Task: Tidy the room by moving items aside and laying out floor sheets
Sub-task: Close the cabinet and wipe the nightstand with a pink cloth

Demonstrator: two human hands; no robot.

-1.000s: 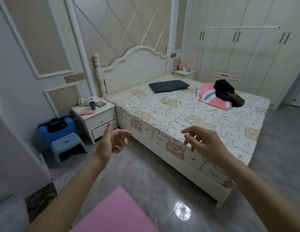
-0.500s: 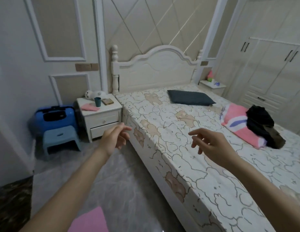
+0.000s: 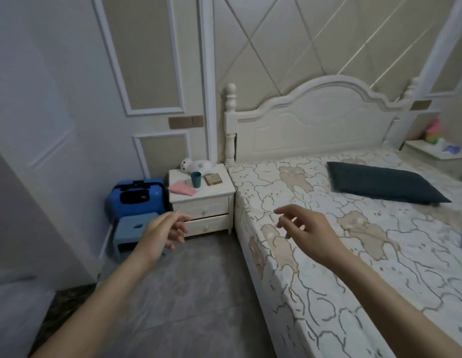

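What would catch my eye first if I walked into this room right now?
Probably the big bed filling the right side, with its bear-patterned sheet and a dark pillow near the white headboard. Next, the bright blue suitcase in the corner behind a small blue stool, beside the nightstand. In front, the left hand and right hand reach forward, holding nothing.

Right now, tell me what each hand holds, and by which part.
Nothing. The left hand and the right hand both hang in the air, fingers loosely curled, touching nothing.
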